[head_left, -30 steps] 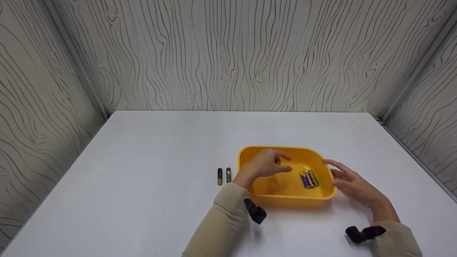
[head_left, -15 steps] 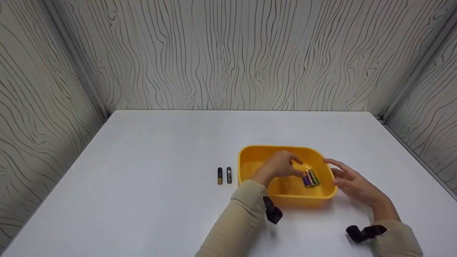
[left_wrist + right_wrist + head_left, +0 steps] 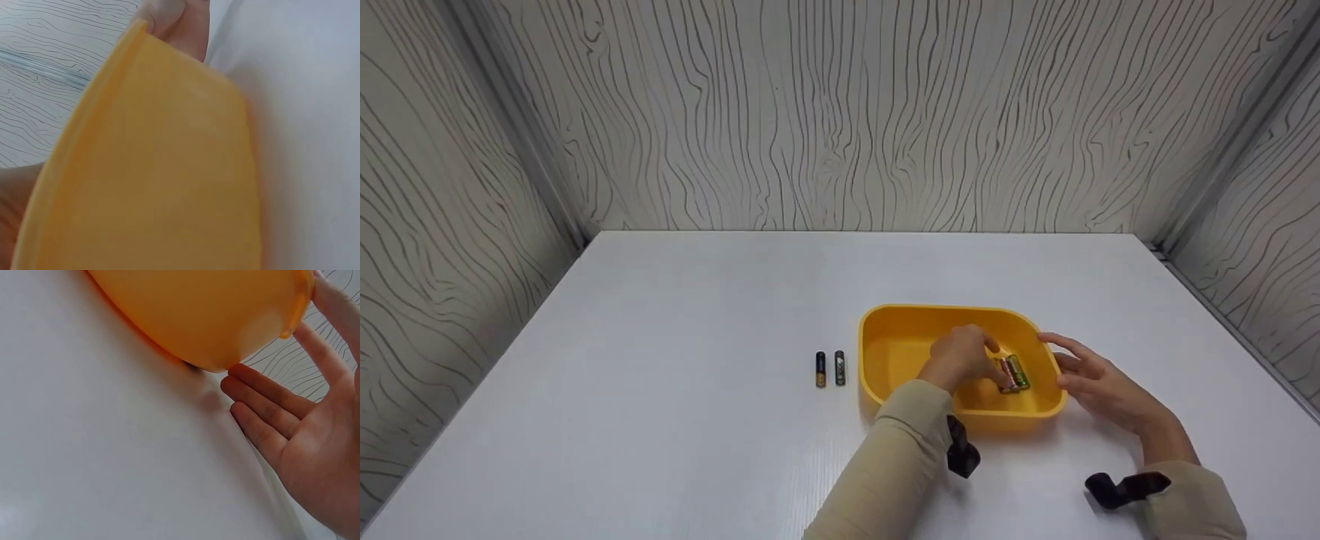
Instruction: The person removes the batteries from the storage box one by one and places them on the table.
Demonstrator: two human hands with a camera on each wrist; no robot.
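A yellow plastic bin [image 3: 900, 318] stands on the white table, right of centre. My left hand [image 3: 960, 352] reaches down into it, thumb and index finger apart, with the thumb overlapping the leftmost of the small batteries [image 3: 1017, 372] lying side by side on the bin floor. In the left wrist view the bin's wall hides most of that hand. At the bin's right end is my right hand [image 3: 1110, 390]; its fingertips and thumb touch the rim. Extended fingers [image 3: 264, 405] show against the bin's outer wall in the right wrist view.
Left of the bin, a black-and-copper battery [image 3: 820, 369] and a dark grey battery [image 3: 840, 368] lie parallel on the table [image 3: 660, 360]. Wood-patterned panels [image 3: 840, 112] enclose the back and sides. Each sleeve carries a black camera mount [image 3: 962, 446].
My left hand has moved right and lower inside the bin, from its left-middle part to the batteries. The right hand stays at the bin's right end.
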